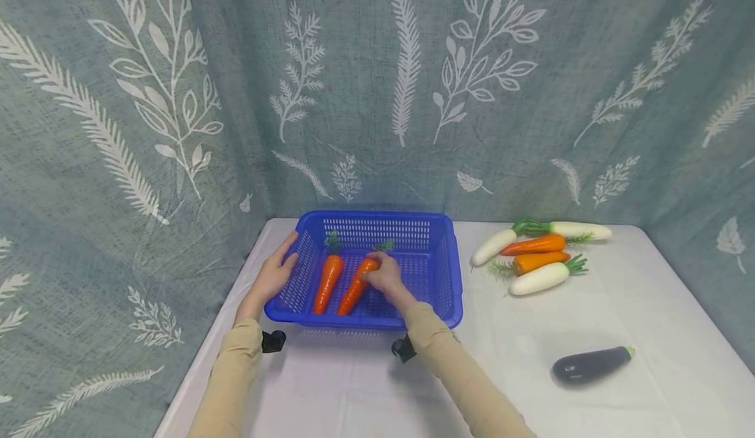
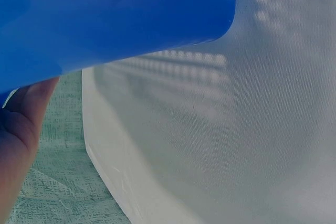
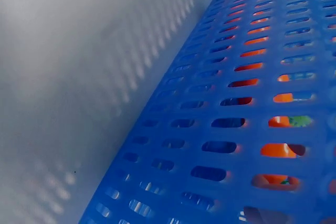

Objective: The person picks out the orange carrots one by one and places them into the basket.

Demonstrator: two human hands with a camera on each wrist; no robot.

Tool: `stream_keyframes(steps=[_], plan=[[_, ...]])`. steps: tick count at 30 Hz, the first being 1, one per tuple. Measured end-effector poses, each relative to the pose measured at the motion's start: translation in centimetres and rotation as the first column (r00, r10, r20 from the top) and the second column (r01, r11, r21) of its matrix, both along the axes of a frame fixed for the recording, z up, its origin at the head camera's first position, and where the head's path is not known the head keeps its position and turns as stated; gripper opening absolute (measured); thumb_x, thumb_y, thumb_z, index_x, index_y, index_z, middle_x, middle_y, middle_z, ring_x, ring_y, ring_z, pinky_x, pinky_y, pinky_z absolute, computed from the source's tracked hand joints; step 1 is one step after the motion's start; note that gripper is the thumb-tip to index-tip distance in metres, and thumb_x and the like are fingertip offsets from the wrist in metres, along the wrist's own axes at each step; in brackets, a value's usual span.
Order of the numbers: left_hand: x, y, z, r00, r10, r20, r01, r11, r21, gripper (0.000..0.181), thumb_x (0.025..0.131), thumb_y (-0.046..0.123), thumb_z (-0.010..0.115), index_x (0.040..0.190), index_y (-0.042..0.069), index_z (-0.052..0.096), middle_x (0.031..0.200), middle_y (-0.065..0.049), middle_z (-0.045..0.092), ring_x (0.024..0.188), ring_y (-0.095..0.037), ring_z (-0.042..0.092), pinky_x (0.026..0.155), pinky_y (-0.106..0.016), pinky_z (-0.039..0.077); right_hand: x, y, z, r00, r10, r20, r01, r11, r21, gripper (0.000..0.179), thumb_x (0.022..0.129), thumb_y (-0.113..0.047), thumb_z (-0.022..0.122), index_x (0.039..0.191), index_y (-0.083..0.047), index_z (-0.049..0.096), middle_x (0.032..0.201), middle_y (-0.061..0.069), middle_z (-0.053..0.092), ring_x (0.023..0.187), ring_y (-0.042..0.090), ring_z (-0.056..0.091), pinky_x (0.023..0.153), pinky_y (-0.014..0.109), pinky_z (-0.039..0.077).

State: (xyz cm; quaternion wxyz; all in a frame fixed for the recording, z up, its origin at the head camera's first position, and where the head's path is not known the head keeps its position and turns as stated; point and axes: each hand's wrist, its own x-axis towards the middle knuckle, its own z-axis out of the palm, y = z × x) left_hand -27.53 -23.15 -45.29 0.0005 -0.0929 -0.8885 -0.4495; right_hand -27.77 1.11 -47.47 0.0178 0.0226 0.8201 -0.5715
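A blue plastic basket (image 1: 433, 287) with slotted walls stands on the table, two orange carrots inside it. My left hand (image 1: 274, 279) holds the basket's left rim, thumb toward the inside; in the left wrist view, part of this hand (image 2: 21, 135) shows beside the blue wall. With my right hand (image 1: 386, 274) I grip the upper end of the right carrot (image 1: 354, 290), which lies slanted in the basket. Left of it lies the other carrot (image 1: 328, 284), its green top toward the back wall. Through the slots in the right wrist view, bits of orange carrot (image 3: 278, 150) show.
Right of the basket lie two more carrots (image 1: 533, 245) among several white radishes (image 1: 539, 279). An eggplant (image 1: 592, 366) rests nearer the front right of the white-covered table (image 1: 501, 372). A grey-green leaf-patterned curtain (image 1: 366, 84) hangs behind and along the sides.
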Motion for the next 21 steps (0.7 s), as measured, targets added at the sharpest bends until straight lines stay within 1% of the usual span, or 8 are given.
stream_keyframes(steps=[1, 4, 8, 12, 14, 16, 19, 21], plan=[[0.0, 0.0, 0.0, 1.000, 0.002, 0.003, -0.002, 1.000, 0.000, 0.051, 0.106, 0.010, 0.036, 0.154, 0.001, 0.022, 0.159, -0.021, 0.017, 0.145, -0.041, 0.015, 0.119, -0.053, 0.014, -0.2, 0.0, -0.2, 1.000, -0.001, -0.012, 0.001, 1.000, 0.024, 0.056, 0.069, 0.011, 0.073, 0.123, 0.001, 0.063, 0.120, 0.021, 0.062, 0.105, 0.035, 0.061, 0.087, 0.040, 0.056], [-0.1, 0.0, 0.0, 1.000, 0.004, 0.007, -0.004, 1.000, -0.004, 0.051, 0.106, 0.010, 0.036, 0.154, 0.001, 0.022, 0.160, -0.020, 0.016, 0.145, -0.040, 0.015, 0.119, -0.053, 0.013, -2.7, 0.1, -4.2, 0.997, 0.015, -0.075, -0.009, 0.997, 0.078, 0.056, 0.064, 0.009, 0.074, 0.119, -0.001, 0.066, 0.111, 0.018, 0.065, 0.094, 0.030, 0.063, 0.077, 0.035, 0.058], [-0.1, 0.0, 0.0, 1.000, 0.000, -0.004, 0.000, 1.000, -0.007, 0.051, 0.106, 0.009, 0.036, 0.154, 0.000, 0.022, 0.159, -0.021, 0.017, 0.145, -0.041, 0.015, 0.119, -0.053, 0.014, -5.5, 0.1, -8.2, 0.999, 0.049, -0.019, -0.048, 0.996, 0.069, 0.059, 0.065, 0.007, 0.077, 0.122, -0.004, 0.066, 0.110, 0.015, 0.066, 0.093, 0.027, 0.063, 0.075, 0.035, 0.057], [0.0, 0.0, 0.1, 1.000, -0.002, -0.009, 0.002, 1.000, -0.005, 0.050, 0.106, 0.009, 0.036, 0.153, -0.001, 0.022, 0.159, -0.022, 0.017, 0.145, -0.041, 0.016, 0.119, -0.052, 0.014, -6.0, 0.1, -9.2, 0.998, 0.060, 0.005, -0.060, 0.998, 0.029, 0.058, 0.068, 0.006, 0.076, 0.124, -0.004, 0.065, 0.112, 0.014, 0.066, 0.095, 0.027, 0.063, 0.076, 0.035, 0.057], [0.1, 0.0, 0.1, 1.000, -0.003, -0.009, 0.003, 1.000, -0.004, 0.051, 0.106, 0.009, 0.036, 0.153, -0.001, 0.022, 0.159, -0.022, 0.017, 0.145, -0.041, 0.015, 0.119, -0.052, 0.014, -6.0, 0.2, -9.8, 0.996, 0.068, -0.051, -0.070, 0.997, -0.022, 0.054, 0.067, 0.005, 0.074, 0.119, -0.003, 0.066, 0.106, 0.015, 0.066, 0.087, 0.023, 0.063, 0.069, 0.030, 0.056], [0.1, 0.0, 0.1, 1.000, -0.003, -0.008, 0.003, 1.000, -0.003, 0.050, 0.106, 0.009, 0.036, 0.153, -0.001, 0.022, 0.159, -0.022, 0.017, 0.145, -0.041, 0.015, 0.119, -0.053, 0.014, -5.1, 0.3, -8.3, 0.998, 0.065, -0.012, -0.066, 0.995, -0.072, 0.053, 0.069, 0.007, 0.074, 0.120, -0.002, 0.065, 0.107, 0.016, 0.065, 0.089, 0.024, 0.063, 0.072, 0.030, 0.057], [0.1, 0.0, 0.1, 1.000, -0.001, -0.009, 0.001, 1.000, -0.005, 0.050, 0.106, 0.009, 0.036, 0.153, -0.001, 0.022, 0.159, -0.022, 0.017, 0.145, -0.042, 0.015, 0.119, -0.053, 0.014, -2.5, 0.4, -4.5, 0.998, 0.034, 0.054, -0.026, 0.991, -0.131, 0.052, 0.071, 0.009, 0.071, 0.122, 0.003, 0.062, 0.112, 0.021, 0.063, 0.096, 0.028, 0.063, 0.078, 0.032, 0.057], [0.1, 0.0, 0.1, 1.000, -0.002, -0.011, 0.002, 1.000, -0.005, 0.050, 0.106, 0.009, 0.036, 0.153, -0.001, 0.022, 0.159, -0.022, 0.017, 0.145, -0.042, 0.016, 0.119, -0.053, 0.014, -0.8, 0.3, -1.5, 0.989, 0.003, 0.149, 0.017, 0.991, -0.131, 0.052, 0.075, 0.011, 0.067, 0.127, 0.007, 0.058, 0.120, 0.025, 0.059, 0.105, 0.035, 0.060, 0.085, 0.040, 0.056]])
